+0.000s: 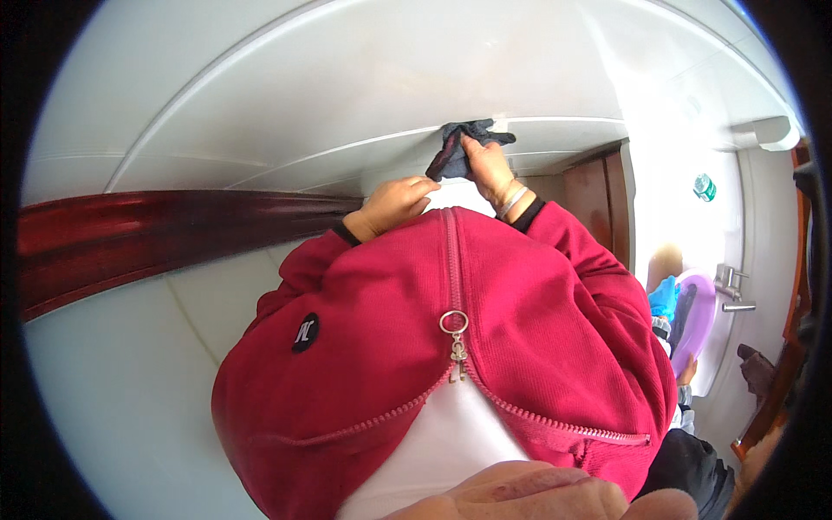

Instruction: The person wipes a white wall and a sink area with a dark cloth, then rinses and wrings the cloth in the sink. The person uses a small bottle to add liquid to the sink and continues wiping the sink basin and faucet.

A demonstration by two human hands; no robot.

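A dark grey cloth with reddish edging (458,146) is bunched against a white panelled wall (390,78), close to a pale seam strip. My right hand (491,172) grips it, thumb on top, with a bracelet at the wrist. Just left of the cloth is my left hand (400,201), its fingers partly curled near the cloth's lower corner. Whether those fingertips touch or pinch the cloth cannot be told. The front of my red zipped jacket (390,312) fills the middle of the view and hides what is below.
A dark red wooden trim (162,237) runs along the left. On the right are a brown wooden door (588,201), a green-labelled container (704,187), and a metal tap (731,283). Another person's blue-gloved hand (663,298) is at a purple basin (705,312).
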